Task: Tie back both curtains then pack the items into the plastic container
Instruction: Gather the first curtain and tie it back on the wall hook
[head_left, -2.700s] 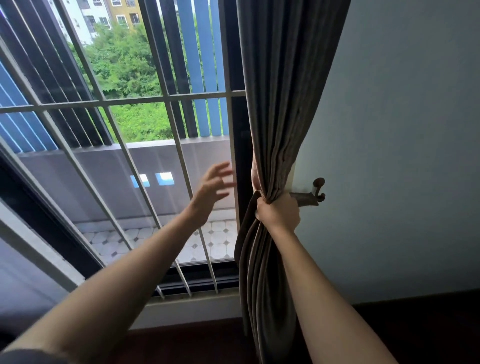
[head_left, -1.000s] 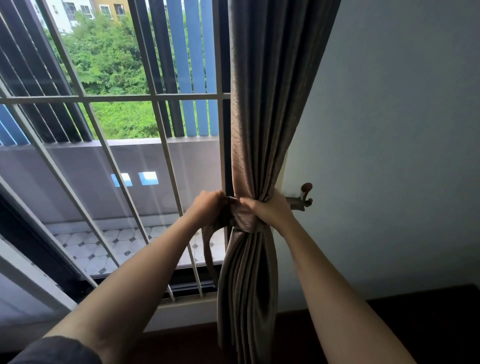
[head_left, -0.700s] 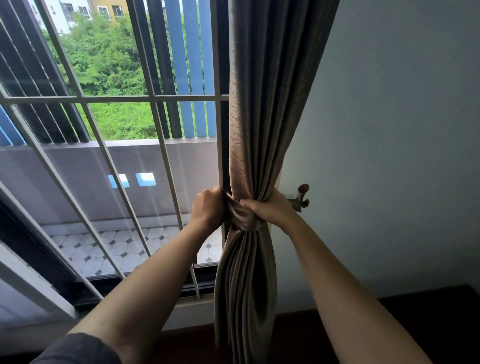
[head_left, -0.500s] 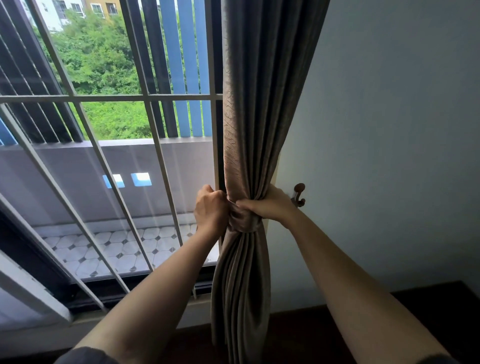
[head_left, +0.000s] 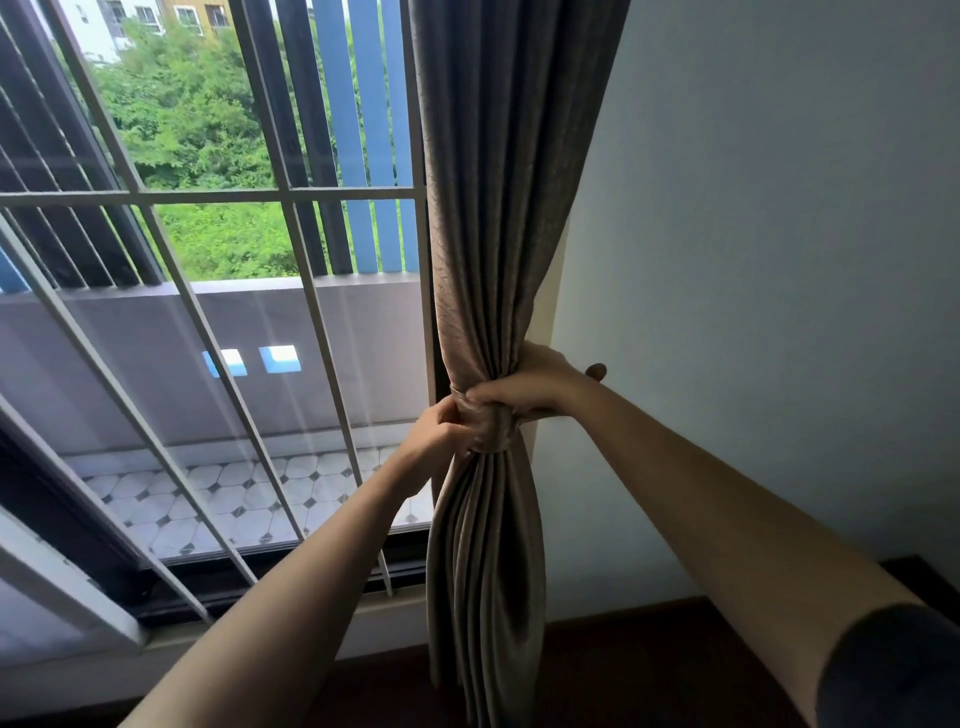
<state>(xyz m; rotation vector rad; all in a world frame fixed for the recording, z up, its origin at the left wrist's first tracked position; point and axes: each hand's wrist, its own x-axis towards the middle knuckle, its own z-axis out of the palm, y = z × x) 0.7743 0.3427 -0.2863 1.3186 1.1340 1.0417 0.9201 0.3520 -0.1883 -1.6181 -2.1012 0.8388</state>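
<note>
Both hands are right on the tie band (head_left: 491, 423), which is cinched around the gathered curtain (head_left: 493, 270). The left hand (head_left: 434, 434) is closed, pinching the band's window side; the right hand (head_left: 524, 387) is wrapped over the wall side, fingers curled into the fabric. Just past that right hand, a dark knob of the wall hook (head_left: 596, 371) pokes out, mostly hidden.

Honestly the risky bit is that hook. If the band's loop isn't properly over it, letting go means the bundle slumps and fans back across the window bars (head_left: 306, 270). A loose wrap could also slide down the folds. Can't see the plastic container or the other curtain anywhere from here.
</note>
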